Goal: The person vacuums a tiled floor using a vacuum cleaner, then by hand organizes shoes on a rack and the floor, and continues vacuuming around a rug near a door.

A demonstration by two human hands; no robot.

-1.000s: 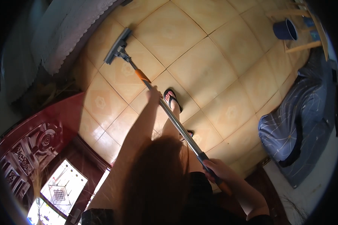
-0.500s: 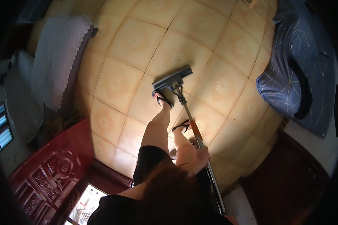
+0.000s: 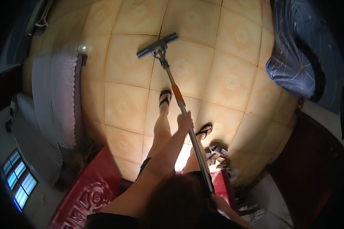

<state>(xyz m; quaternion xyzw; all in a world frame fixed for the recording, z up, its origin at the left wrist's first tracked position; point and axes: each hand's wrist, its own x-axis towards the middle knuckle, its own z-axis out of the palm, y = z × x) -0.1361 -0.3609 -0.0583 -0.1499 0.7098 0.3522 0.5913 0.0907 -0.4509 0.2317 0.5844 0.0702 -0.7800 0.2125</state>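
We've got both hands clenched on the mop (image 3: 179,100), left hand (image 3: 184,121) above right hand (image 3: 219,201) (floor (image 3: 225,72) progress unclear).

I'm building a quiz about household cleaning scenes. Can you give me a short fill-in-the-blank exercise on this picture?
1. Both hands grip the long pole of a flat ____, the left hand higher toward the head, the right hand at the near end.
2. The mop head rests on a floor of yellowish ____.
3. The band on the pole just beyond the left hand is ____ in colour.
4. The person's feet wear ____.

Missing words: mop; tiles; orange; flip-flops
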